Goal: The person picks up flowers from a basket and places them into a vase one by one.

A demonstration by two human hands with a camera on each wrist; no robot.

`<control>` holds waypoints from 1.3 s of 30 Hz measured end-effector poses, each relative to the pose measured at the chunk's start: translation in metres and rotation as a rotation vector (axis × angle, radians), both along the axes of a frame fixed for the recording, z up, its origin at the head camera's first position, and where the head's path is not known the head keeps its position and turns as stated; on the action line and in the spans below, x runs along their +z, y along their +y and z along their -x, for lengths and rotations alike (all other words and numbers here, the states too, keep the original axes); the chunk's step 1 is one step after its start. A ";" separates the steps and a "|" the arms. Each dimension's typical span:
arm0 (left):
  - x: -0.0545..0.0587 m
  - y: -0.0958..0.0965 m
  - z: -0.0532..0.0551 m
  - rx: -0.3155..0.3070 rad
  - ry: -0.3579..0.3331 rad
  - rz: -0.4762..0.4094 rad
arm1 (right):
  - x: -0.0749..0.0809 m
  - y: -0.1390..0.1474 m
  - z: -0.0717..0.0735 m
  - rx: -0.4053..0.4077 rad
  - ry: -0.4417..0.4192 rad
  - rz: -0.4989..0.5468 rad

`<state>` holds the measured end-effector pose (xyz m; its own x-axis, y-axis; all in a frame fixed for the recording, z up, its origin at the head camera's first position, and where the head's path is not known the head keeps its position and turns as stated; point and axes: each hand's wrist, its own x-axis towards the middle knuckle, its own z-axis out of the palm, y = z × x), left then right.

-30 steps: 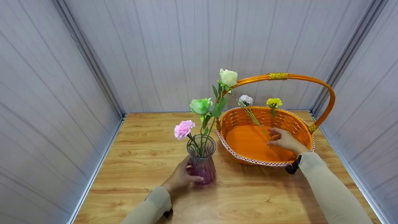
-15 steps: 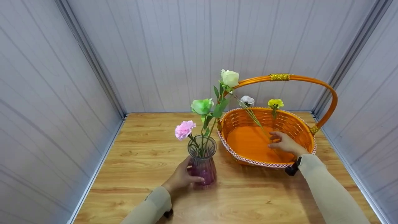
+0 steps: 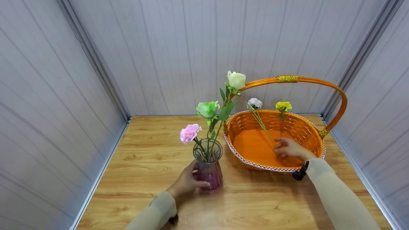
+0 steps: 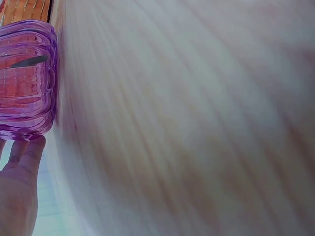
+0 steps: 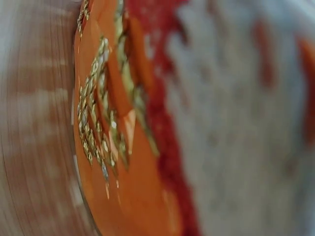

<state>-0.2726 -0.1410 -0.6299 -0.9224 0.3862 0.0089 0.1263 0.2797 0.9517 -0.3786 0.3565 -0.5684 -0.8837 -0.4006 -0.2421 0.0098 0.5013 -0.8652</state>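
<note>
White ruffled flower [image 3: 254,103] leans in orange woven basket [image 3: 242,161], head at far rim, thin green stem [image 3: 262,123] slanting down-right to right hand [image 3: 291,149], the nearer one; can't tell if fingers pinch it. Left hand [image 3: 188,181] clamped round ribbed purple glass vase [image 3: 211,177], left of basket.

Vase [image 3: 211,174]: glossy transl. glass/plast.; basket [image 3: 250,145]: shiny woven w/ metallic trim; table [image 3: 143,143]: smooth wd-grain.

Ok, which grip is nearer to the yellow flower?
Right. The right grip is over the basket, below the yellow flower in the head view; the left grip is farther off, on the vase.
</note>
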 end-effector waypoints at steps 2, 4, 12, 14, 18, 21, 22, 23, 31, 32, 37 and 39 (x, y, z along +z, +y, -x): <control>-0.001 0.000 0.000 -0.005 0.009 -0.007 | 0.001 -0.001 -0.001 0.010 -0.031 0.008; -0.001 0.000 0.000 -0.012 0.017 -0.018 | 0.002 -0.002 -0.003 0.006 -0.078 0.026; -0.002 0.001 0.001 -0.020 0.005 -0.044 | 0.000 -0.004 -0.003 0.010 -0.136 0.074; -0.002 0.001 0.002 -0.018 0.003 -0.039 | 0.000 -0.004 -0.002 -0.016 -0.124 0.067; -0.001 0.001 0.002 -0.015 -0.001 -0.035 | 0.001 -0.004 0.001 -0.080 -0.080 0.061; -0.001 0.000 0.002 -0.013 -0.003 -0.027 | 0.002 -0.005 0.004 -0.129 -0.049 0.070; -0.002 0.000 0.002 -0.011 -0.002 -0.023 | 0.003 -0.005 0.005 -0.144 -0.040 0.074; -0.002 0.000 0.003 -0.012 0.002 -0.020 | 0.003 -0.005 0.006 -0.159 -0.033 0.075; -0.003 0.000 0.003 -0.020 0.013 -0.023 | 0.008 -0.007 0.005 -0.141 0.011 0.077; -0.003 0.000 0.003 -0.021 0.015 -0.024 | 0.009 -0.007 0.004 -0.133 0.014 0.084; -0.002 0.000 0.001 -0.020 0.004 -0.028 | 0.011 -0.007 0.002 -0.115 0.009 0.121; -0.002 0.000 0.001 -0.013 -0.005 -0.022 | 0.011 -0.009 0.002 -0.117 0.015 0.115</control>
